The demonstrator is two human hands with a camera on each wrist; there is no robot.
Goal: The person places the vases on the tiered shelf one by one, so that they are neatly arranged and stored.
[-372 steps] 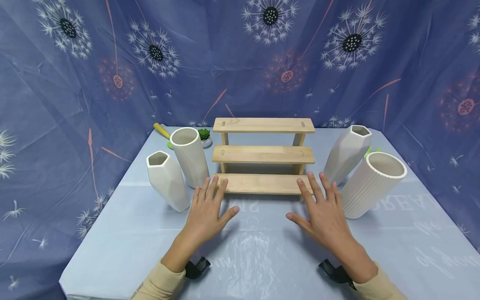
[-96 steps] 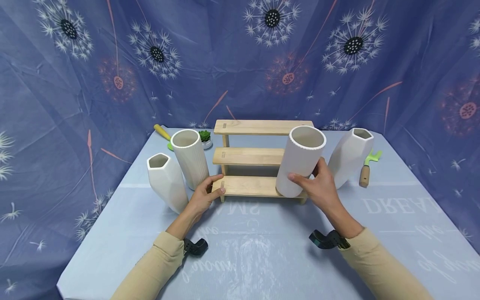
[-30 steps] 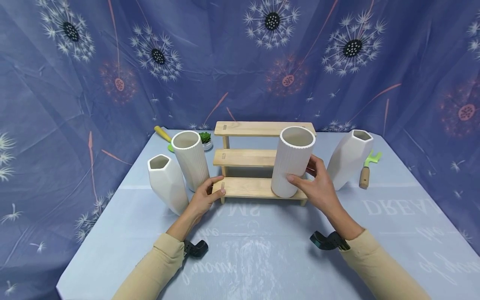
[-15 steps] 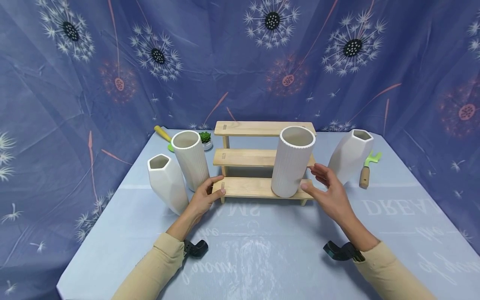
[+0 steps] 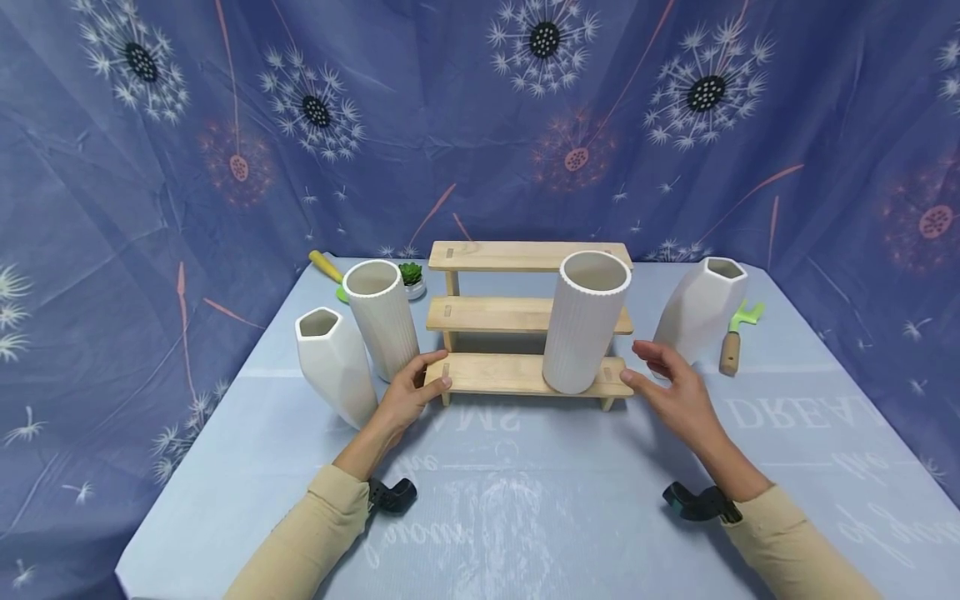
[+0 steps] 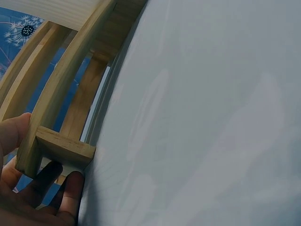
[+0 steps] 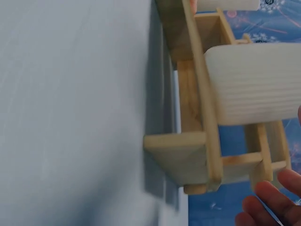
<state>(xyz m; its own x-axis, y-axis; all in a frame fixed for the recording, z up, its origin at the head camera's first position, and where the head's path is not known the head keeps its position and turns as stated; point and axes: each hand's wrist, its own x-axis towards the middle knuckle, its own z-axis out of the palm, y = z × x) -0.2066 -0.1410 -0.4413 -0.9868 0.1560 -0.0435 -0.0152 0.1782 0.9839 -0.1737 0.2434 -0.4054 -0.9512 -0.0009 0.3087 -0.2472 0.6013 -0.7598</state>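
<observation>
A ribbed white vase (image 5: 582,333) stands upright on the lowest step of a three-tier wooden display stand (image 5: 495,374), toward its right end. My left hand (image 5: 406,394) grips the left end of that step; in the left wrist view the thumb lies on the board (image 6: 56,99) and other fingers curl beneath it. Just off the step's right end is my right hand (image 5: 678,393), its fingers loosely bent and holding nothing. Behind that hand a faceted white vase (image 5: 700,304) stands on the table, its lower part partly covered.
At the left stand another ribbed vase (image 5: 384,321) and a faceted vase (image 5: 335,362). A small potted succulent (image 5: 412,280) and a yellow-handled tool (image 5: 325,265) lie behind them. A green-headed garden fork (image 5: 731,346) lies at the right. A patterned blue curtain (image 5: 450,125) backs the table.
The ribbed vase went from the table's right side onto the lowest step and slid slightly left. My right hand then let go and drew back to the right; my left hand kept its grip.
</observation>
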